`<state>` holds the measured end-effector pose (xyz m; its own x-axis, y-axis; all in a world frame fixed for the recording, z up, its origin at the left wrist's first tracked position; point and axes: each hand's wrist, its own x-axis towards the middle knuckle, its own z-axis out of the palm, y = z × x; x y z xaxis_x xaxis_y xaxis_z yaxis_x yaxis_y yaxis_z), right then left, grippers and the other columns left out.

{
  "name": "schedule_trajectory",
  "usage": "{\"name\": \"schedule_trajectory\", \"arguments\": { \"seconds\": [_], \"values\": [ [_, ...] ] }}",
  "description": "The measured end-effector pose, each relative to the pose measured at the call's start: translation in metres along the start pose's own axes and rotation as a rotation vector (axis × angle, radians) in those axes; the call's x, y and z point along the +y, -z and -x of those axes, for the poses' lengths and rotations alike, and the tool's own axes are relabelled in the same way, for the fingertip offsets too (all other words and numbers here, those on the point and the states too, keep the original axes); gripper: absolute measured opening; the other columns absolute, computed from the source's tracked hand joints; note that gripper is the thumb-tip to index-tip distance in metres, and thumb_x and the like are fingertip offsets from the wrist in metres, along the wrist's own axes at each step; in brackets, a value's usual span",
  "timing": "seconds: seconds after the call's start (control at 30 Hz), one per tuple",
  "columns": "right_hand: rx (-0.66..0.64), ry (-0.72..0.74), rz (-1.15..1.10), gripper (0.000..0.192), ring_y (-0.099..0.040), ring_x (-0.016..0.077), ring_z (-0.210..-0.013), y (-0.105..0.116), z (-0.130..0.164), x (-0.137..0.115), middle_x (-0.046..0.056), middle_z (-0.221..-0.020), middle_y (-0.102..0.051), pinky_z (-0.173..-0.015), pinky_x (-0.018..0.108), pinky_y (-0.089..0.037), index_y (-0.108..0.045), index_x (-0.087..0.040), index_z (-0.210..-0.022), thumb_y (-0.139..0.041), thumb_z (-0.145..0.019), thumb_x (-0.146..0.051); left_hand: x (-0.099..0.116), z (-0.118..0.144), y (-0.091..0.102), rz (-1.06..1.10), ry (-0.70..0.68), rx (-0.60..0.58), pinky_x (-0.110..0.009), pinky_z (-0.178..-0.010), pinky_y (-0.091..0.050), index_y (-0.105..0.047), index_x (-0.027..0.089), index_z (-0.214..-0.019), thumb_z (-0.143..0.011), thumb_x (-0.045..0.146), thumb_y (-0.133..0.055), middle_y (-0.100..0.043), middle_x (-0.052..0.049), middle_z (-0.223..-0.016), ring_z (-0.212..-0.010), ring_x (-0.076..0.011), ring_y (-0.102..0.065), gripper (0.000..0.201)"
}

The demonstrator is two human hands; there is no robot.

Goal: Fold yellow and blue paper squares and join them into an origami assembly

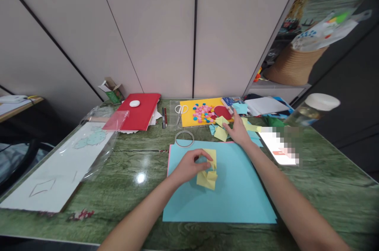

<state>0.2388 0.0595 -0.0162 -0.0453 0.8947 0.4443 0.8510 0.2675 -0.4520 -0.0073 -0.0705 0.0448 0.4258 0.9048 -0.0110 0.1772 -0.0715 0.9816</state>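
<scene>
My left hand (192,166) is over a sheet of light blue paper (233,195), thumb and curled forefinger closed on a folded yellow paper piece (207,180). Part of that yellow piece is hidden by the fingers. My right hand (239,130) reaches beyond the blue sheet into a loose heap of small papers. Its fingers are spread, with the thumb at a folded yellow paper (221,133) and the fingertips close to a small blue paper square (240,108).
Behind are scissors (181,110), pink, yellow and blue pompoms (203,112) on a yellow sheet (187,119), and a silver ring (177,139). A red folder (142,114) and a cactus drawing (59,164) lie left; a phone (271,144) and lidded jar (314,108) are right.
</scene>
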Motion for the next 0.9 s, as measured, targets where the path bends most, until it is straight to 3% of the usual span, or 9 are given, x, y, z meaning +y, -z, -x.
{"name": "schedule_trajectory", "arguments": {
  "seconds": [0.1,0.2,0.27,0.57,0.73,0.9],
  "values": [
    [0.013,-0.015,0.012,0.078,-0.027,0.0257,-0.130,0.006,0.002,0.000,0.013,-0.144,-0.027,-0.104,0.043,-0.027,-0.006,-0.015,-0.142,-0.039,-0.083,-0.052,0.000,0.000,0.000,0.006,0.003,-0.005,-0.024,-0.069,-0.038,-0.064,0.015,-0.078,-0.069,0.021,-0.063,-0.062,-0.002,-0.078,-0.074,-0.0143,-0.053,0.010],
    [0.069,-0.107,0.049,0.078,-0.020,0.0365,-0.131,0.011,0.004,0.009,0.020,-0.143,-0.026,-0.099,0.061,-0.019,-0.007,-0.011,-0.142,-0.035,-0.083,-0.054,0.000,0.000,0.000,0.008,0.003,-0.008,-0.024,-0.069,-0.039,-0.064,0.016,-0.078,-0.069,0.021,-0.063,-0.062,-0.003,-0.079,-0.074,-0.0145,-0.053,0.010],
    [0.087,-0.156,0.062,0.079,-0.017,0.0412,-0.130,0.012,0.006,0.015,0.024,-0.142,-0.025,-0.095,0.066,-0.018,-0.008,-0.008,-0.141,-0.034,-0.083,-0.055,-0.001,0.000,-0.001,0.006,0.005,-0.013,-0.024,-0.069,-0.039,-0.065,0.016,-0.078,-0.069,0.021,-0.063,-0.063,-0.003,-0.080,-0.074,-0.0145,-0.054,0.011],
    [0.063,-0.078,0.006,0.075,-0.027,0.0305,-0.130,0.012,0.010,0.006,0.018,-0.142,-0.030,-0.103,0.046,-0.027,-0.016,-0.009,-0.140,-0.039,-0.083,-0.051,0.000,0.001,-0.002,-0.015,0.010,-0.020,-0.024,-0.068,-0.039,-0.065,0.015,-0.078,-0.068,0.022,-0.063,-0.063,-0.002,-0.078,-0.074,-0.0148,-0.054,0.012],
    [0.133,-0.097,-0.033,0.072,-0.029,0.0308,-0.128,0.024,0.012,-0.009,0.020,-0.139,-0.032,-0.102,0.048,-0.026,-0.016,-0.006,-0.140,-0.038,-0.085,-0.047,-0.001,0.000,-0.001,-0.015,-0.002,-0.018,-0.024,-0.069,-0.040,-0.065,0.015,-0.078,-0.069,0.020,-0.062,-0.063,-0.003,-0.079,-0.074,-0.0148,-0.054,0.011],
    [0.206,-0.098,-0.105,0.050,-0.037,0.0312,-0.119,0.055,0.027,-0.039,0.013,-0.122,-0.050,-0.100,0.054,-0.023,-0.045,-0.018,-0.125,-0.042,-0.084,-0.046,0.004,0.001,0.003,-0.023,-0.022,0.032,-0.025,-0.071,-0.039,-0.063,0.016,-0.075,-0.068,0.016,-0.061,-0.063,-0.002,-0.078,-0.075,-0.0154,-0.055,0.007]
  ]
}}
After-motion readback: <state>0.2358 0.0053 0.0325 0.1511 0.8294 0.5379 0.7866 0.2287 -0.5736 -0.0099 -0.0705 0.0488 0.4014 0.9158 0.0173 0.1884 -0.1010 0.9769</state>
